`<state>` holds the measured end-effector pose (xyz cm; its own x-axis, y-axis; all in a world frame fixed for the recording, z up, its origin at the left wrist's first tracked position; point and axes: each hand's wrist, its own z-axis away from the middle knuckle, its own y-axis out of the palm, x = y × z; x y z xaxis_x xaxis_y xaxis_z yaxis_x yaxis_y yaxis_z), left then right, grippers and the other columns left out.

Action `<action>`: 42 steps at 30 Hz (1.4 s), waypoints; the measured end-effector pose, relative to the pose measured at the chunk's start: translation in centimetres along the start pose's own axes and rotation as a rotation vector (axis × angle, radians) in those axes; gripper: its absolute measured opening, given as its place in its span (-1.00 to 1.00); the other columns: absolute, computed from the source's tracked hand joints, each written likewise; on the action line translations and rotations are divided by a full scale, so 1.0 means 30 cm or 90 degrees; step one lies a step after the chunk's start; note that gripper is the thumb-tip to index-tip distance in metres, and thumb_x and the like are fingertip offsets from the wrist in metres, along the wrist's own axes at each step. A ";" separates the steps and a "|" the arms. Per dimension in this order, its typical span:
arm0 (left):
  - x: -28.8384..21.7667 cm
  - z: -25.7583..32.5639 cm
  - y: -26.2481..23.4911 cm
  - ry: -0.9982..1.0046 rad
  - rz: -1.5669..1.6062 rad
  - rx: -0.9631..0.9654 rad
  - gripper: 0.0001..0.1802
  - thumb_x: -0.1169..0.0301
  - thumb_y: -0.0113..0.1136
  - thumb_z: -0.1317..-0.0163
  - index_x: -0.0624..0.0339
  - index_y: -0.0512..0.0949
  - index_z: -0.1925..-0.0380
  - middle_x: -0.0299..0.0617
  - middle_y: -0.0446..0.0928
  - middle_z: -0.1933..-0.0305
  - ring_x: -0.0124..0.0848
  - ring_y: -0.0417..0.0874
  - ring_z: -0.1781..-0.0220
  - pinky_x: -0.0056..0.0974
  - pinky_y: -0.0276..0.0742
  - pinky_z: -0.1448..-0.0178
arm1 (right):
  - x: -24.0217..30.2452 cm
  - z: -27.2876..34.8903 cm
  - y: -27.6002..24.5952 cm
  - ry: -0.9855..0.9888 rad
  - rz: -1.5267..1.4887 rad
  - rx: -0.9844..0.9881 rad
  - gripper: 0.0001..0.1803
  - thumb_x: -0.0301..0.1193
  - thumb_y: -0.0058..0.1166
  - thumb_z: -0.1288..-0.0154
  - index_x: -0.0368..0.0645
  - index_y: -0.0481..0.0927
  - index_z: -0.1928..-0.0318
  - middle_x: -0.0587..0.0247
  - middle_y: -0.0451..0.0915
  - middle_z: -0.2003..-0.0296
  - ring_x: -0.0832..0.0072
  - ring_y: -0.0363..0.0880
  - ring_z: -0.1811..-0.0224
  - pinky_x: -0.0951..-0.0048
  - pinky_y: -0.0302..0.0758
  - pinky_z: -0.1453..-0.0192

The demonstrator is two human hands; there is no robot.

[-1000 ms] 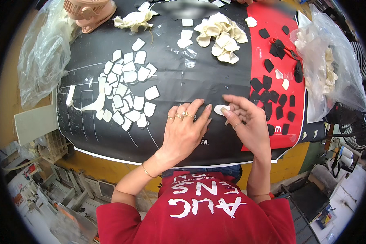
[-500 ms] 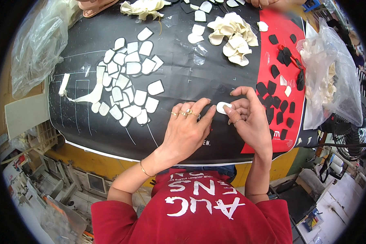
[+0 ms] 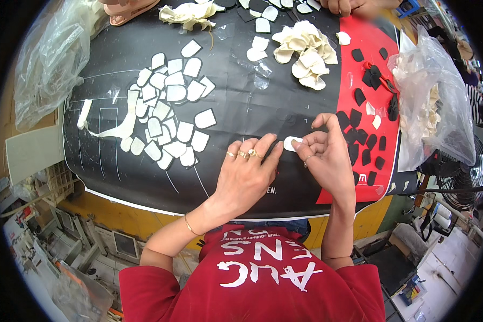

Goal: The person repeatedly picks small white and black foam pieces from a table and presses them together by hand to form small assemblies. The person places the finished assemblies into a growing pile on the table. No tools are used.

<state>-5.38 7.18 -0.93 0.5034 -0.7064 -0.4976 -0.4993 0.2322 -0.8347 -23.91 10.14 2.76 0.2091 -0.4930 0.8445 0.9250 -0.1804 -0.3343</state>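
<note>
Pinched between the thumb and fingers of my right hand [image 3: 330, 155] is a small white piece with a rounded end [image 3: 291, 144], just above the black mat [image 3: 236, 96]. My left hand [image 3: 247, 169] rests palm down beside it, wearing rings, its fingers stretched toward the piece and holding nothing that shows. The fingertips come close to the piece's left edge; I cannot tell whether they touch it. Left of that hand, white tab-shaped pieces with black borders [image 3: 184, 131] lie in a loose, overlapping group. Several bare black pieces [image 3: 371, 141] are scattered over the red part of the mat.
A heap of cream-coloured pieces [image 3: 309, 59] lies beyond my hands. Clear plastic bags stand at the left [image 3: 53, 59] and right [image 3: 434, 102]. Red-handled scissors [image 3: 387, 83] lie on the red area. Another person's hand [image 3: 341, 5] is at the far edge.
The white piece stays in my right fingers, its angle barely different. My hands have shifted only slightly, and the whole view has moved a little.
</note>
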 end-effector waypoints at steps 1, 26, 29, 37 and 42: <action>-0.002 0.001 0.001 0.001 -0.007 0.003 -0.51 0.48 0.34 -0.08 0.15 0.60 -0.09 -0.17 0.45 -0.16 -0.21 0.53 -0.02 -0.07 0.39 -0.14 | -0.001 -0.001 0.001 -0.001 -0.001 -0.003 -0.56 -0.66 0.22 -0.30 -0.18 0.21 0.02 0.31 0.56 0.47 0.80 0.45 0.54 0.70 0.30 0.52; -0.023 0.015 0.025 0.031 -0.128 0.005 -0.41 0.41 0.24 -0.08 0.14 0.54 -0.21 -0.16 0.43 -0.22 -0.25 0.47 -0.11 -0.05 0.37 -0.20 | -0.013 0.007 0.020 0.003 -0.061 -0.069 -0.45 -0.65 0.28 -0.24 -0.19 0.17 -0.03 0.22 0.60 0.43 0.74 0.53 0.51 0.70 0.41 0.48; -0.026 0.012 0.024 0.024 -0.152 0.028 -0.31 0.44 0.32 0.01 0.06 0.51 -0.25 -0.19 0.40 -0.25 -0.26 0.47 -0.11 -0.09 0.33 -0.21 | -0.017 0.013 0.030 -0.041 -0.043 -0.086 -0.48 -0.66 0.27 -0.24 -0.21 0.20 -0.02 0.23 0.62 0.42 0.75 0.53 0.50 0.71 0.41 0.47; -0.036 0.007 0.024 0.021 -0.162 0.038 -0.37 0.41 0.31 -0.02 0.11 0.55 -0.21 -0.16 0.39 -0.26 -0.24 0.48 -0.13 -0.06 0.38 -0.23 | -0.038 0.064 0.077 -0.427 0.379 -0.216 -0.74 -0.49 0.31 -0.26 -0.09 0.45 0.16 0.34 0.56 0.50 0.37 0.51 0.55 0.33 0.32 0.25; -0.040 0.008 0.027 0.026 -0.181 0.046 -0.36 0.40 0.32 -0.01 0.11 0.55 -0.21 -0.16 0.39 -0.26 -0.24 0.48 -0.13 -0.06 0.39 -0.24 | -0.057 0.045 0.049 -0.276 0.247 -0.197 -0.70 -0.54 0.30 -0.27 -0.17 0.38 0.15 0.26 0.61 0.50 0.44 0.56 0.56 0.38 0.41 0.31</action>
<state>-6.24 8.38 -1.06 0.5865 -0.7759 -0.2326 -0.2899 0.0671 -0.9547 -22.48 11.86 1.40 0.6775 -0.1961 0.7089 0.6367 -0.3262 -0.6987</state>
